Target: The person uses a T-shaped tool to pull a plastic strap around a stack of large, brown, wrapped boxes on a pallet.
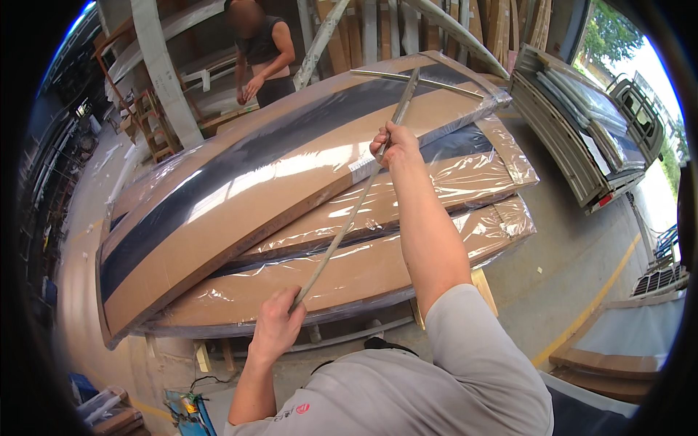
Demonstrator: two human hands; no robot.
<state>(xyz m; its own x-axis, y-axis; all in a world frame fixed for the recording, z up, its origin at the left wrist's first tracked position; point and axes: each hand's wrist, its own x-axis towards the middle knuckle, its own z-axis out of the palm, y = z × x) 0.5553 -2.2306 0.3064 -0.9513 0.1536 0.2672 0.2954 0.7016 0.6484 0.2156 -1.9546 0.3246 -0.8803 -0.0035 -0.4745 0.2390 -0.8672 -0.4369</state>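
I hold a long, thin metal bar [338, 236] slantwise over a stack of flat packages. My left hand [278, 320] is closed round its near end, by the stack's front edge. Farther along, my right hand [397, 145] grips the bar with bent fingers. Its far, wider part reaches over a second metal bar [447, 88] lying crosswise; whether the two are joined I cannot tell. Beneath them lies the top package [291, 196], brown cardboard with a dark band under clear film. Two similar wrapped packages [465, 171] show below it, fanned out.
Beyond the stack stands another person [265, 62], near shelving and a white post [163, 69]. A loaded truck bed [556, 123] stands at the far right. Cardboard-edged panels [618, 341] lie at the near right. A blue tool holder [190, 414] sits at the lower left.
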